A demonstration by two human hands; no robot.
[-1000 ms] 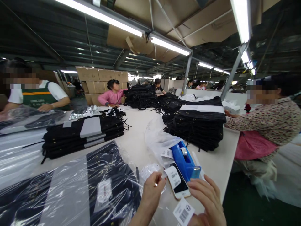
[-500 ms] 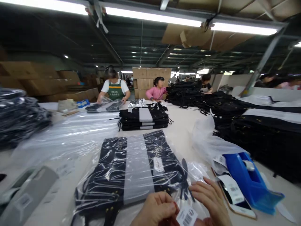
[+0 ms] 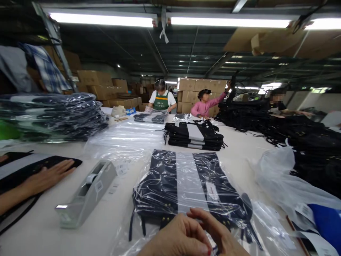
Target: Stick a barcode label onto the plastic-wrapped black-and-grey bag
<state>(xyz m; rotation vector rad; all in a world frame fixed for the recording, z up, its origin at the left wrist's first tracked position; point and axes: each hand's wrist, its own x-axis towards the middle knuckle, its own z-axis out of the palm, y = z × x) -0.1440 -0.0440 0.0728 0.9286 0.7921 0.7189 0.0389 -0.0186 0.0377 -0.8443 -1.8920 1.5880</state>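
My left hand (image 3: 178, 240) and my right hand (image 3: 221, 236) meet at the bottom edge, fingertips pinched together. Only a sliver of a small white barcode label (image 3: 214, 248) shows between them; the rest is hidden. Both hands hover over the near end of a black garment with a white stripe, sealed in a clear plastic bag (image 3: 191, 181), lying flat on the white table (image 3: 239, 149). My left fingers are curled closed. The right fingers bend toward them.
A grey tape dispenser (image 3: 87, 192) stands to the left, a blue one (image 3: 326, 222) at the right edge beside loose plastic bags (image 3: 282, 177). A co-worker's hand (image 3: 48, 176) presses a garment at left. Bagged stacks (image 3: 53, 115) and black garment piles (image 3: 194, 137) lie beyond, with other people working.
The view has swung left. My hands came away from the blue dispenser with the label and now sit over the bagged garment. The grey dispenser and a co-worker's hand came into view.
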